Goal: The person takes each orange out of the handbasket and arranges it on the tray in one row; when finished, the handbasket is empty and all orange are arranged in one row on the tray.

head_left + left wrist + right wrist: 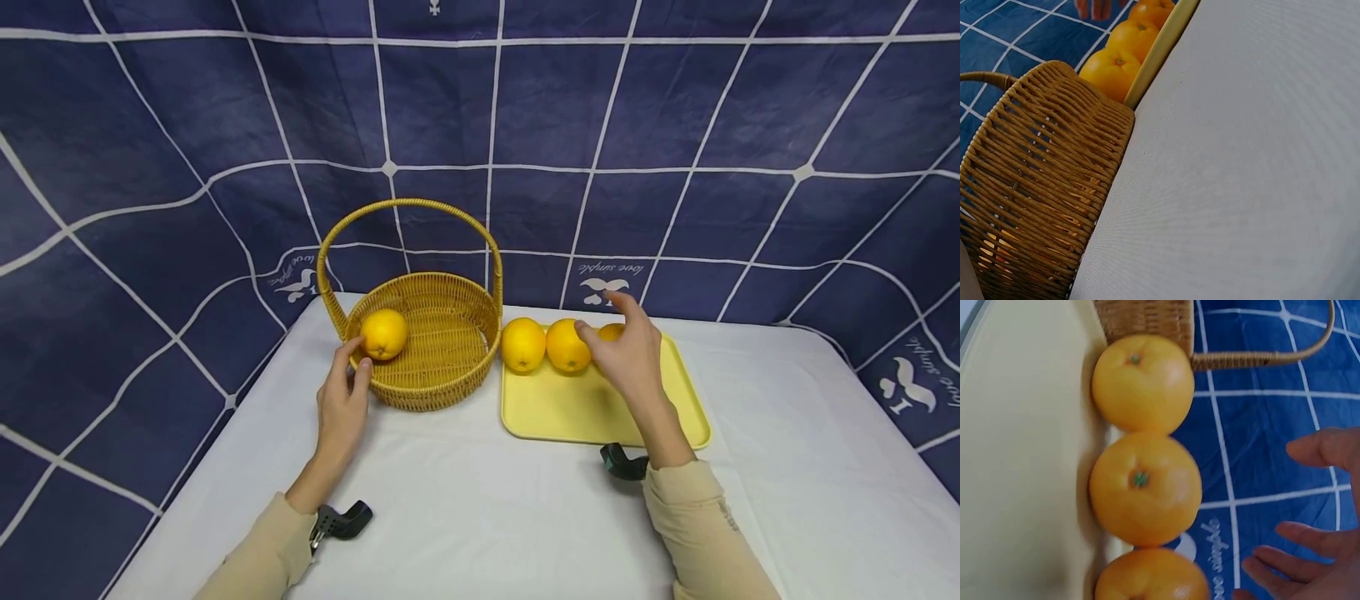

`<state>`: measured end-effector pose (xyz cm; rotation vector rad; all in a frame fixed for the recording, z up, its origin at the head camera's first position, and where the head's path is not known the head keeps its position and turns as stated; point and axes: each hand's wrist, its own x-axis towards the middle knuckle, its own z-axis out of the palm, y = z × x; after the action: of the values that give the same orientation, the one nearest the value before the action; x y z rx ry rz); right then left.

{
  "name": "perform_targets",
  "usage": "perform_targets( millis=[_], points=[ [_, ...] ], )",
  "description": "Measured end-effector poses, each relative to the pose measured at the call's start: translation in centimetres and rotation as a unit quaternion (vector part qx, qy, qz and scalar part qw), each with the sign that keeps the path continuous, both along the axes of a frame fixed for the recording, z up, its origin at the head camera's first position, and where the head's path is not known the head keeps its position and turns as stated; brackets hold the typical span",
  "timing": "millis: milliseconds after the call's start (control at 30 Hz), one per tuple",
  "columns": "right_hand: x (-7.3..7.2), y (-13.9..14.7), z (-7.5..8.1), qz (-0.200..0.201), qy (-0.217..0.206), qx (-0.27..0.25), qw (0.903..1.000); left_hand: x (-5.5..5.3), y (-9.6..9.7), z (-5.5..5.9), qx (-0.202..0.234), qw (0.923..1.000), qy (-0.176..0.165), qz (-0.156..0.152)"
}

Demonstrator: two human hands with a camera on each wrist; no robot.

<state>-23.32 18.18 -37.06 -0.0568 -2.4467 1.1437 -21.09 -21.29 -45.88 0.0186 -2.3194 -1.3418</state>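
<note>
A wicker basket (442,379) with a tall hoop handle stands left of centre, with one orange (385,334) inside against its left wall. At the basket's front-left rim my left hand (345,408) grips the edge, its fingertips close to that orange. In the left wrist view the hand is almost wholly out of frame. Three oranges line the back of a yellow tray (577,410): a left one (522,344), a middle one (568,346) and a right one (1150,578). Over the right orange hovers my right hand (630,350), thumb and fingers spread, holding nothing.
The tray's left edge lies right beside the basket. A dark blue cloth (555,108) with white grid lines hangs behind and to the sides. White cloth (480,508) covers the table. A dark wrist-camera mount sits at each wrist.
</note>
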Motion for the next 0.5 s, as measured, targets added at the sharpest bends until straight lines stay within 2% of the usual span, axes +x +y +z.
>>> perform_targets(
  millis=[267,500],
  points=[
    [0.4,-1.4,0.3,0.05,0.013,-0.005,0.9987,-0.1,-0.1,-0.2,0.003,1.0,0.003,0.001],
    [0.7,-2.7,0.3,0.09,0.002,-0.016,0.9958,-0.2,0.0,-0.2,-0.007,0.9999,0.012,0.008]
  ],
)
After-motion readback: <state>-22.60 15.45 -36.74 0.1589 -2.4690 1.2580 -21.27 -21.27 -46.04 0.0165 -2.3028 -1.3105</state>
